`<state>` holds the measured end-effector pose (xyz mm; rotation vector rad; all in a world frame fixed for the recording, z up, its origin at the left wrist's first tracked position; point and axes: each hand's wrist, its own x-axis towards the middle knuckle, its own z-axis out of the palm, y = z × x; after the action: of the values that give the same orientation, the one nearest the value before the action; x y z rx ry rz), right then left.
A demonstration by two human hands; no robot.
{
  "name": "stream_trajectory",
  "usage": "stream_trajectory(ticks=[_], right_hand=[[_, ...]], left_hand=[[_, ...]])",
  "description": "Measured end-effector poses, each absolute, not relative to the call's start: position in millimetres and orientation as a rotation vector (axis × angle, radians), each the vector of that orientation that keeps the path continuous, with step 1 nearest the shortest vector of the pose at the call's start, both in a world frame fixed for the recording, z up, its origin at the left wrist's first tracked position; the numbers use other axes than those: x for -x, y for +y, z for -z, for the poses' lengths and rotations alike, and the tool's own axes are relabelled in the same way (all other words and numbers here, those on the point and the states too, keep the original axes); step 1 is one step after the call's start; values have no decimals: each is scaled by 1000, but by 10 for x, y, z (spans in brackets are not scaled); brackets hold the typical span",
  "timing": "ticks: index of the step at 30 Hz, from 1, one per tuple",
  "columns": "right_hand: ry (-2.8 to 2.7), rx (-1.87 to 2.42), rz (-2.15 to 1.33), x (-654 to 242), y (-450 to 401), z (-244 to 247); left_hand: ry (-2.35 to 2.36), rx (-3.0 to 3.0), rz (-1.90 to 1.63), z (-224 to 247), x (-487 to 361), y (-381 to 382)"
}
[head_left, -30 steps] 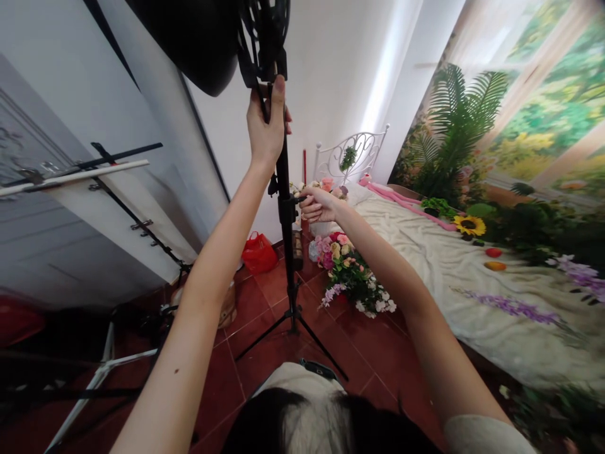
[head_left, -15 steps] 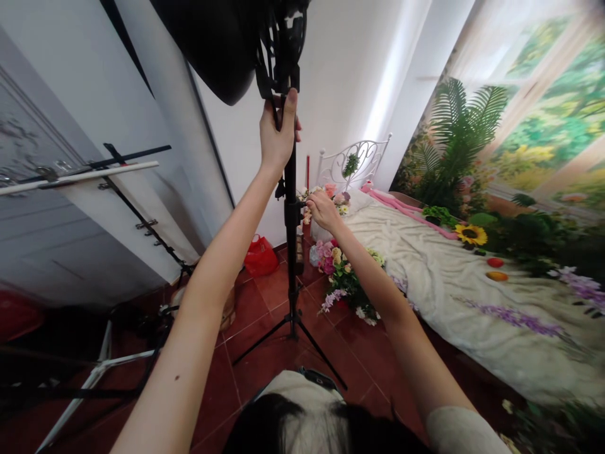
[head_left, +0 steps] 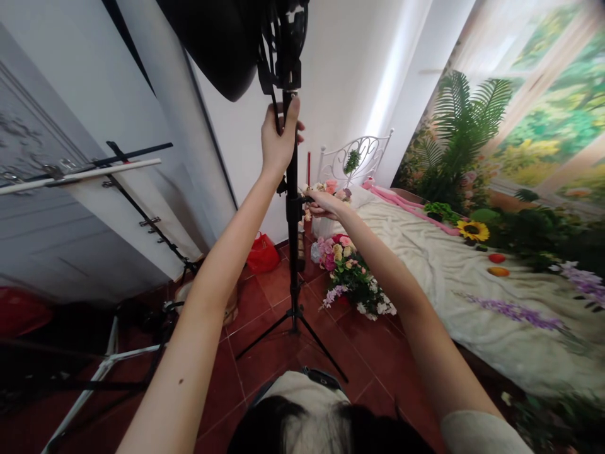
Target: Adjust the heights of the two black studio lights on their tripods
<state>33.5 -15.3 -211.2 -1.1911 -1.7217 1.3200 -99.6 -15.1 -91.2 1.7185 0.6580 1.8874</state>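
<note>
A black light stand [head_left: 293, 252] rises from a tripod base on the red tile floor. At its top sits a black softbox [head_left: 217, 44]. My left hand [head_left: 278, 135] is wrapped around the upper pole just under the softbox mount. Lower down, my right hand [head_left: 324, 205] pinches the locking knob [head_left: 305, 198] on the stand's collar.
A bed [head_left: 472, 284] with a cream blanket, fake flowers and fruit lies to the right. A flower bouquet [head_left: 352, 274] and a red bag [head_left: 262, 254] sit on the floor behind the stand. A backdrop frame and white tripod [head_left: 99, 372] stand at left.
The view shifted slightly. My left hand stays on the upper pole. My right hand keeps working at the collar knob, its wrist turned between frames.
</note>
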Motion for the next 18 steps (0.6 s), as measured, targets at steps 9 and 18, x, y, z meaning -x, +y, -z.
stream_trajectory(ticks=[9,18], right_hand=[[-1892,1196,-17,-346,-534,2409],[-2028,1009,19,-420,-151,2456]], left_hand=[[773,-1627,-1810,1782,1074,-428],[817,-1582,-1736,1850,1069,-622]])
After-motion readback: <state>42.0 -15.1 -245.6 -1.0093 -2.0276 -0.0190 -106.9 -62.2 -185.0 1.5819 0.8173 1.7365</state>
